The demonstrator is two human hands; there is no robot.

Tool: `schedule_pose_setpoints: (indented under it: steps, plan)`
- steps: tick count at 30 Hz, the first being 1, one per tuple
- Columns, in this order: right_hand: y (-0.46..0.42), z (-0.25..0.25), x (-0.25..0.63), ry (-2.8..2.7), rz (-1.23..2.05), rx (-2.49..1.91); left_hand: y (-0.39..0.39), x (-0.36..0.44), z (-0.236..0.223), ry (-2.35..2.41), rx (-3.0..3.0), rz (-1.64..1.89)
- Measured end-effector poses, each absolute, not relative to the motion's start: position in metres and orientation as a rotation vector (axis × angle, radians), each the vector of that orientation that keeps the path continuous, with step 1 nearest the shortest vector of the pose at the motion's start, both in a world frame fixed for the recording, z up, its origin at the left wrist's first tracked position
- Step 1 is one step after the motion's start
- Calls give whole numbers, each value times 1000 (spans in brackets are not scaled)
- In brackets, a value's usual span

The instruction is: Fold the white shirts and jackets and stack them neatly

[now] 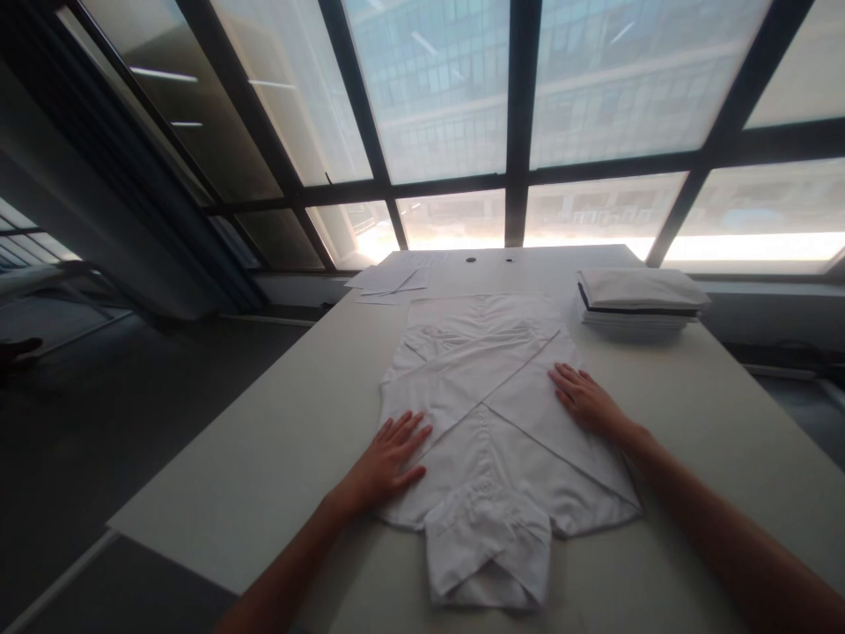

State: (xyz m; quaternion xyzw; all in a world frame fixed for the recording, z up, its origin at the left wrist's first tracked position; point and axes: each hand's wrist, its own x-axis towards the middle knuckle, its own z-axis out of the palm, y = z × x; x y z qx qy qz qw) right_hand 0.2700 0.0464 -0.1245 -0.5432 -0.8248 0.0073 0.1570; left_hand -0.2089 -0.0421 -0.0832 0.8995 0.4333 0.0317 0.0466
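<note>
Left hand (pixel 393 456) and right hand (pixel 586 401) lie flat on a white garment (pixel 462 374), gripping nothing
The left fingers spread wide over its near left side; the right fingers, closer together, rest by its right edge, farther up; it lies on a white table (pixel 290 414), creases crossing its middle, a narrower folded section (pixel 488 541) pointing toward the person; beyond are loose papers (pixel 393 278) at left, a white stack (pixel 639 295) with a dark layer at right, then dark-framed windows (pixel 439 97)
</note>
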Motion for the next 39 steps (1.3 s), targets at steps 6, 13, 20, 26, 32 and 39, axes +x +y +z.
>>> schedule_pose_setpoints:
  steps: [6, 13, 20, 26, 32, 39]
  plan:
    - [47, -126, 271, -2349, 12, -1536, -62, -209, -67, 1438, 2677, 233]
    - [46, -125, 269, -2351, -19, -1551, 11, -162, -54, 1500, 2530, 570]
    - [44, -122, 270, -2377, 1, -1568, 48, -125, -89, 1625, 2606, 127]
    - [46, -99, 226, -2406, -10, -1617, 40, -130, -88, 1511, 2702, 112]
    - [66, -85, 107, -2565, 160, -1256, 44, -132, -92, 1414, 2737, 105]
    - [115, -94, 71, -2553, 201, -1256, 41, -132, -90, 1426, 2741, 124]
